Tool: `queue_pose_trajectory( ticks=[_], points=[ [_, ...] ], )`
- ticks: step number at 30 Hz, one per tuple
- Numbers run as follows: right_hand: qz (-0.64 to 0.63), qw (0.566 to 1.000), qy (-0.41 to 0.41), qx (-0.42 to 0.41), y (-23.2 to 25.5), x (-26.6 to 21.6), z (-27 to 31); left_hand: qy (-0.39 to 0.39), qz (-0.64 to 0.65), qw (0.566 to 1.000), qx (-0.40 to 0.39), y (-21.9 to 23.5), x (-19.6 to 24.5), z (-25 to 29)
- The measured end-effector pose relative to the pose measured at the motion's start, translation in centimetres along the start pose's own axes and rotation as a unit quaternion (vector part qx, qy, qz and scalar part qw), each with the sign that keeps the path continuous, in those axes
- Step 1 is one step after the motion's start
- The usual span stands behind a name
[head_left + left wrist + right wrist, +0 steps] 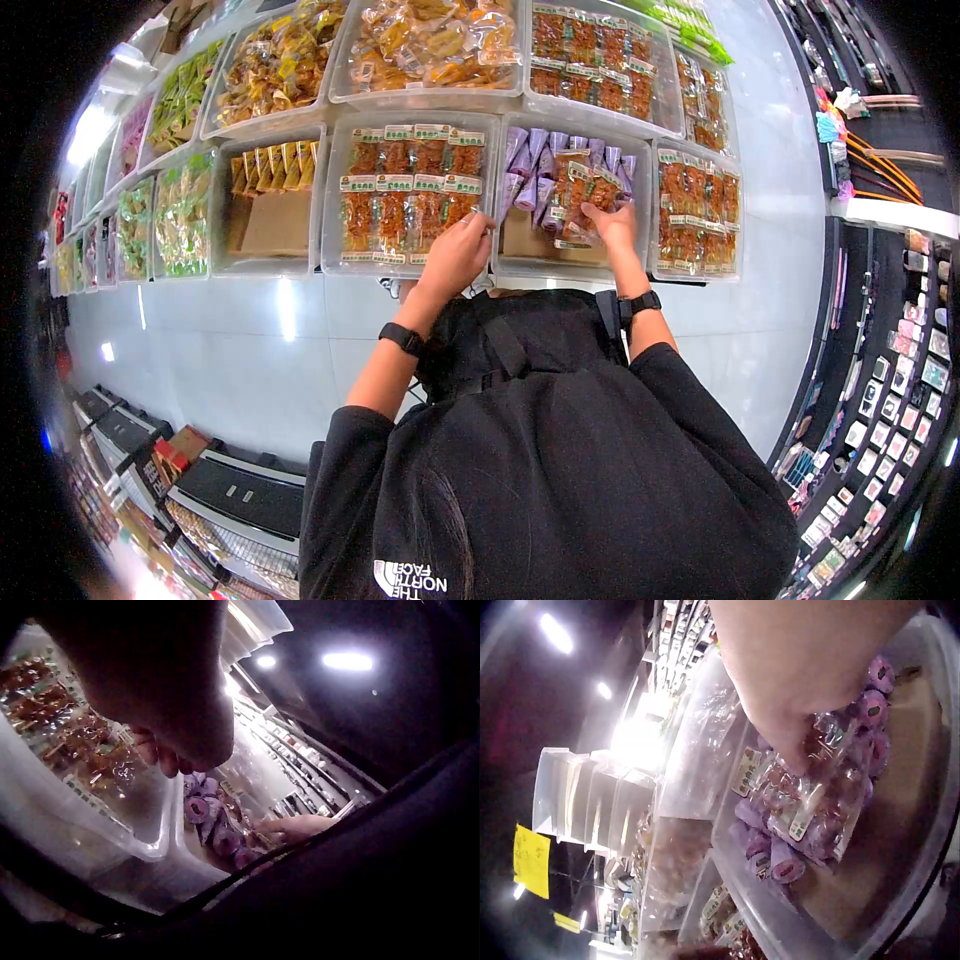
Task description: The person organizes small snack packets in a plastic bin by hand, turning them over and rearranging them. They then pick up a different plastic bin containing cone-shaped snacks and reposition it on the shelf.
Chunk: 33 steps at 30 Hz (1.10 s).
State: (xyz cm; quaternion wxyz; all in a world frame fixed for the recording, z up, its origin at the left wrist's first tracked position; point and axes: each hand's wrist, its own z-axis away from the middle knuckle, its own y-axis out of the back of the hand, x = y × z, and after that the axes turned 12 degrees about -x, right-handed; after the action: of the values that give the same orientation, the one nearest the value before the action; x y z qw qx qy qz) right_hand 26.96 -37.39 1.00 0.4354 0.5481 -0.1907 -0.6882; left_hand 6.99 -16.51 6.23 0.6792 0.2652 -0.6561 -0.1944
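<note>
Clear packets of red-brown food (572, 200) lie over purple cone-shaped packs (522, 192) in a plastic bin (508, 268). My right hand (612, 225) pinches the packets at their right side; the right wrist view shows its thumb and fingers (791, 742) on the clear wrap. My left hand (460, 255) is over the right part of the neighbouring bin, which holds rows of similar packets (400, 195). Its bent fingers (161, 757) are close beside a packet there; whether they grip it cannot be told.
To the left, another bin holds yellow packs (275, 165) and a cardboard piece (275, 225). More red-brown packets (697, 210) fill the bin on the right. Farther bins (430, 90) stand behind. Shelves of small goods (880, 400) line the right side.
</note>
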Motion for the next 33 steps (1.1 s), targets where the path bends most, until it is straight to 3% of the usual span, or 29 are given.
queue_pose_trajectory(
  ticks=[4,5,6,9,10,13,14,15,17,19,21,22,25,26,27,29,30,32,33],
  points=[
    [-0.086,0.995,0.046,-0.017,-0.6,2.4,-1.2,0.003,-0.015,0.998,-0.057,-0.1,0.7,-1.8],
    [-0.166,0.985,0.038,-0.033,-1.2,3.7,-2.0,-0.002,-0.021,0.995,-0.1,-0.1,1.0,-2.4],
    [-0.246,0.968,0.03,-0.05,-1.2,3.2,-1.9,-0.006,-0.026,0.989,-0.142,-0.1,1.2,-2.8],
    [-0.317,0.946,0.021,-0.064,0.3,1.1,0.1,-0.01,-0.016,0.99,-0.142,-0.5,1.9,-4.0],
    [-0.371,0.922,-0.025,-0.111,2.1,-1.8,2.3,-0.014,0.011,0.992,-0.127,-0.8,1.9,-4.3],
    [-0.363,0.916,0.054,-0.162,2.4,-4.5,3.7,0.051,0.144,0.982,-0.111,-0.3,2.9,-4.4],
    [-0.369,0.909,0.051,-0.187,2.3,-5.7,4.5,0.038,0.226,0.97,-0.084,-1.0,2.2,-4.2],
    [-0.374,0.902,0.047,-0.212,2.0,-7.5,5.5,0.041,0.225,0.971,-0.074,-1.3,1.6,-3.8],
    [-0.41,0.87,0.076,-0.265,-0.5,-8.5,5.4,0.037,0.262,0.964,0.025,-1.6,0.4,-3.1],
    [-0.315,0.902,0.081,-0.284,-2.1,-11.1,5.9,0.072,0.327,0.942,0.034,-1.2,-1.5,-2.1],
    [-0.32,0.89,0.086,-0.313,-4.4,-13.1,5.9,0.129,0.499,0.854,0.067,0.2,-2.4,-0.5],
    [-0.331,0.879,0.084,-0.333,-5.6,-14.2,6.0,0.141,0.519,0.841,0.064,1.2,-3.2,0.2],
    [-0.307,0.866,0.1,-0.381,-9.1,-17.4,6.3,0.149,0.503,0.842,0.128,3.8,-5.2,2.1],
    [-0.318,0.854,0.084,-0.403,-10.5,-18.4,6.2,0.173,0.468,0.838,0.22,4.4,-5.6,2.4],
    [-0.312,0.854,0.085,-0.408,-12.4,-18.8,5.6,0.174,0.47,0.835,0.227,4.8,-7.1,2.5],
    [-0.298,0.851,0.116,-0.416,-16.0,-19.8,4.4,0.15,0.333,0.865,0.344,5.4,-11.0,2.9],
    [-0.286,0.851,0.112,-0.425,-17.1,-20.7,4.1,0.152,0.334,0.862,0.348,6.6,-10.7,3.1],
    [-0.29,0.851,0.091,-0.429,-18.5,-23.0,4.5,0.287,0.185,0.893,0.293,10.0,-9.3,3.5],
    [-0.298,0.85,0.071,-0.428,-19.1,-24.1,4.5,0.289,0.186,0.892,0.295,10.2,-9.7,3.6]
  ],
)
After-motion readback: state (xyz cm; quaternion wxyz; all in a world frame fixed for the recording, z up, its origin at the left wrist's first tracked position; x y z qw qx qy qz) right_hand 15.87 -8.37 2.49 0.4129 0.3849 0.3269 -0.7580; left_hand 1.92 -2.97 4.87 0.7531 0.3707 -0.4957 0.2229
